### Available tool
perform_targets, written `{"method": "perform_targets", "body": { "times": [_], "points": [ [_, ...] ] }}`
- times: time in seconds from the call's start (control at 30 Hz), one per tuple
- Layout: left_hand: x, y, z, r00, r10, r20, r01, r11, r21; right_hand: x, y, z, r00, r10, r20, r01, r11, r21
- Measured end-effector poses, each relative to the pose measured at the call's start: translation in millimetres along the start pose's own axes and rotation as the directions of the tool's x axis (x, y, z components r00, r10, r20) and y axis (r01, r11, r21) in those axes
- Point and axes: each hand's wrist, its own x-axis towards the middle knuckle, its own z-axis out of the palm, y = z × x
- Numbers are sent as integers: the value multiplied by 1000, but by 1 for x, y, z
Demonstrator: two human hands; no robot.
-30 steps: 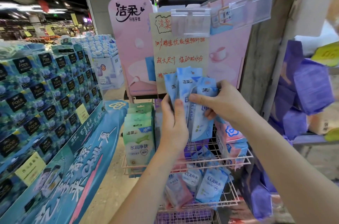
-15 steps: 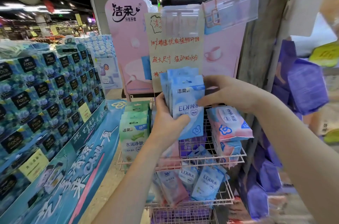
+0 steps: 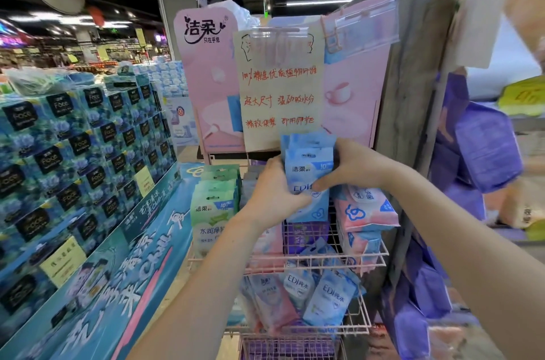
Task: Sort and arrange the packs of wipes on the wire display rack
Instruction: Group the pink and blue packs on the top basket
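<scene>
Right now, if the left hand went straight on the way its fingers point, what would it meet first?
The left hand grips the blue EDI wipes packs; pushed on up and away, they would probably meet the handwritten sign first, depth unclear.

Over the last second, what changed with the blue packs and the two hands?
The fanned blue packs were squared into one upright stack. The right hand moved from pinching the front pack's top to gripping the stack's right side; the left hand kept its hold on the left. The green packs, pink packs and loose packs on the lower shelf stayed put.
</scene>
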Motion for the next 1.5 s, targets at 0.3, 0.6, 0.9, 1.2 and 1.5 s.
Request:
{"method": "perform_targets", "body": {
  "times": [0.3, 0.6, 0.9, 1.2, 1.5],
  "points": [
    [8, -18, 22, 999, -33, -38, 49, 818, 573, 8, 29, 15, 995, 97, -33, -103, 950, -294],
    [2, -21, 31, 961, 69, -267, 101, 813, 574, 2, 27, 18, 978, 38, -207, -102, 947, -306],
    [-54, -14, 33, 917, 290, -273, -125, 861, 493, -58, 10, 53, 899, -158, -409, 44, 960, -275],
    [-132, -68, 60, 912, 359, -197, -299, 913, 279, -130, 31, 178, 651, -251, -717, 349, 937, -11],
    [-162, -132, 105, 993, -71, 98, 5, 831, 556, -132, 130, 256, 788, 324, -524, -287, 946, 153]
  ]
}}
